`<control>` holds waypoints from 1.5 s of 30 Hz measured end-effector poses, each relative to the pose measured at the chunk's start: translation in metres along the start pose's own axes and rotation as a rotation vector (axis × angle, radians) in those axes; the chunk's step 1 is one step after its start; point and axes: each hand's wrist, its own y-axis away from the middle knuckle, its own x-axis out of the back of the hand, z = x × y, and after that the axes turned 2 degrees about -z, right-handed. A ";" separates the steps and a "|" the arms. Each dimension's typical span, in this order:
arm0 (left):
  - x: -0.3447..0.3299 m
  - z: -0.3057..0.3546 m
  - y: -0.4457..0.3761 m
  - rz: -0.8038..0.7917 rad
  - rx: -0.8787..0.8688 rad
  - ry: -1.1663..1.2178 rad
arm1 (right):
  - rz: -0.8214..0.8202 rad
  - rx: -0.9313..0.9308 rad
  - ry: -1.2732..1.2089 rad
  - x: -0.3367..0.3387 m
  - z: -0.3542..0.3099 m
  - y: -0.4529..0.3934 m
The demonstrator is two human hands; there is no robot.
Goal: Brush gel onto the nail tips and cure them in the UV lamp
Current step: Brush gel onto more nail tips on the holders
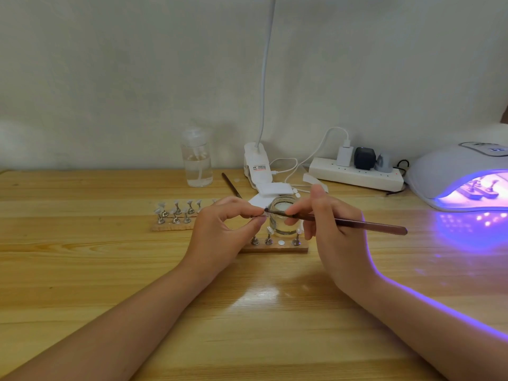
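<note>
My forearms reach in over the wooden table (82, 257). My left hand (220, 237) is raised just above it, thumb and forefinger pinching a small nail tip (264, 214) on its stand; most of that piece is hidden behind my fingers. My right hand (330, 235) pinches a thin brown brush (357, 223) pen-fashion, its handle running out to the right, its dark tip touching the nail tip I hold.

Just behind my hands lies a wooden holder strip (275, 248) with several metal nail stands upright in it and one bare round spot. A small glass jar (281, 215) stands right behind that strip, between my two hands. To the left, a second wooden strip (171, 226) carries more stands topped with pale tips.

Farther right, the white UV lamp (450, 171) glows violet, with a strip of stands inside its mouth; the light spills over the table and my right arm. Along the wall stand a clear pump bottle (196, 160), a white clip lamp (255, 163) and a power strip (354, 174) with plugs. A second brush (231, 185) lies near the bottle.
</note>
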 end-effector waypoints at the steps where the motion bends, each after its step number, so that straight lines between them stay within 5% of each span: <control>1: 0.000 0.000 0.000 0.000 -0.001 0.000 | 0.004 0.001 -0.008 0.000 0.000 0.000; 45: -0.001 -0.001 -0.002 -0.025 0.028 -0.025 | 0.003 -0.023 -0.026 0.001 0.002 -0.002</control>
